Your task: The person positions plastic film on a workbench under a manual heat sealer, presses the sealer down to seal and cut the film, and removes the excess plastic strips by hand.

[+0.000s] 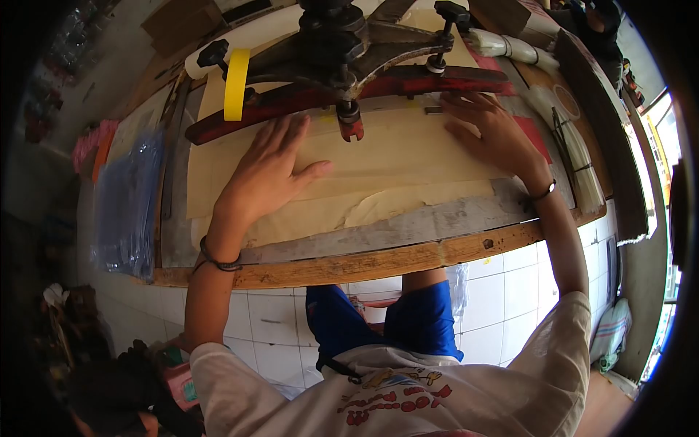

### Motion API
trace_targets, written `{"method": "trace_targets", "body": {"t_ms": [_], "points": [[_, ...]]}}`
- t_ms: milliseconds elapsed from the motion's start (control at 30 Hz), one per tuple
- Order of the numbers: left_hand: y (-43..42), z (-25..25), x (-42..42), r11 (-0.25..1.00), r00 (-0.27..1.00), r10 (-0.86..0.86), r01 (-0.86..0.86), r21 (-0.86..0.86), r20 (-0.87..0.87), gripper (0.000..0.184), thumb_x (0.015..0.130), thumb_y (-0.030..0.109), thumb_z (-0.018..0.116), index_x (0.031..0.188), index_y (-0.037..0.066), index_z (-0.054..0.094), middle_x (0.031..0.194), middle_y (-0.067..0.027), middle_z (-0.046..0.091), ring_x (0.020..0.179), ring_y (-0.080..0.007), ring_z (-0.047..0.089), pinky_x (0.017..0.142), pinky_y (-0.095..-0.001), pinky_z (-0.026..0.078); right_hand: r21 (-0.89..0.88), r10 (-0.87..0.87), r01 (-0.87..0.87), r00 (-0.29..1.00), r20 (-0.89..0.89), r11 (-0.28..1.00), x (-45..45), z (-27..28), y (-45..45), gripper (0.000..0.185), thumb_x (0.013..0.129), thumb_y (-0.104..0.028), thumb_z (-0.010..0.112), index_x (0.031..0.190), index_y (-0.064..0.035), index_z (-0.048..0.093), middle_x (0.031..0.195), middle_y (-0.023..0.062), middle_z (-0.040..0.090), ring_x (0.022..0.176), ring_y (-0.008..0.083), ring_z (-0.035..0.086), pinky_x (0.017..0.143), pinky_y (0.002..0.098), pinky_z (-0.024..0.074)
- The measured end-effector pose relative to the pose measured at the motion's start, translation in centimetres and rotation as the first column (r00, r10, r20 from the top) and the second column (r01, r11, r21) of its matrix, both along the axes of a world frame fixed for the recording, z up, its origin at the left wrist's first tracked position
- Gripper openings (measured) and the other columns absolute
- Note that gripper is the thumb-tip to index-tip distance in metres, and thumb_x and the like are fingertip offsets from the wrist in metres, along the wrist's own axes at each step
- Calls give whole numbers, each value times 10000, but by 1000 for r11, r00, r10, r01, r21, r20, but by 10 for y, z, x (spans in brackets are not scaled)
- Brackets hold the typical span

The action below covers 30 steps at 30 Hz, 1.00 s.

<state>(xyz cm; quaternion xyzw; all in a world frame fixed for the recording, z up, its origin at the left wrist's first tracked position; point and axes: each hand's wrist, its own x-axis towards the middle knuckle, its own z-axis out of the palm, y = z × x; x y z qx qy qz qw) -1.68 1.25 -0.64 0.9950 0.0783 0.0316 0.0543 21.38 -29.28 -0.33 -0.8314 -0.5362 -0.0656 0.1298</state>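
A thin, yellowish translucent sheet (378, 153) lies on the table, its near edge wrinkled and torn-looking. My left hand (269, 171) rests on its left part, fingers stretched forward and thumb out to the side. On the right part of the sheet is my right hand (491, 131), fingers apart and bent a little, with the fingertips by a red bar (291, 96). A small dark metal piece (433, 111) shows beside those fingertips; whether they touch it I cannot tell. Above the sheet, a black metal frame (371, 47) with screw knobs carries the bar.
A yellow tape roll (236, 84) hangs at the frame's left knob. Clear plastic bags (127, 204) drape over the left side. Tied plastic bundles (579, 156) lie along the right. The table has a wooden front edge (349, 271). Part of another person (601, 25) shows at upper right.
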Motion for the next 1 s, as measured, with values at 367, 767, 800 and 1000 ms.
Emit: {"method": "trace_targets", "body": {"t_ms": [367,767,800,1000], "points": [[-2,3,-1,1000,1000,-12,13,-24,10,869,995,600,565,1614,49,303,1637,-231,341,1527,-392,307,1251,-452,290,86,77,-77,997,-2,993,4,-5,0,362,990,-201,631,1307,-37,688,1414,134,643,1331,344,573,1125,439,461],[10,-18,0,993,982,-111,103,65,154,829,996,589,571,1563,17,375,1585,-213,417,1471,-399,383,1229,-460,334,63,59,-53,994,-89,997,8,-2,2,341,989,-119,623,1313,-33,684,1410,165,640,1368,355,552,1164,441,420],[10,-20,0,993,980,-116,108,56,164,830,994,592,572,1561,18,378,1581,-212,421,1464,-400,391,1225,-463,338,59,49,-41,990,-132,997,8,-1,3,354,992,-103,620,1334,-25,670,1419,173,633,1388,352,539,1177,443,406],[8,-23,1,995,972,-100,92,46,212,814,982,603,585,1560,60,404,1550,-203,459,1430,-396,431,1207,-475,361,100,6,0,998,-63,995,-1,-2,8,346,989,-127,618,1315,-33,683,1380,188,654,1320,367,589,1117,436,457]]}}
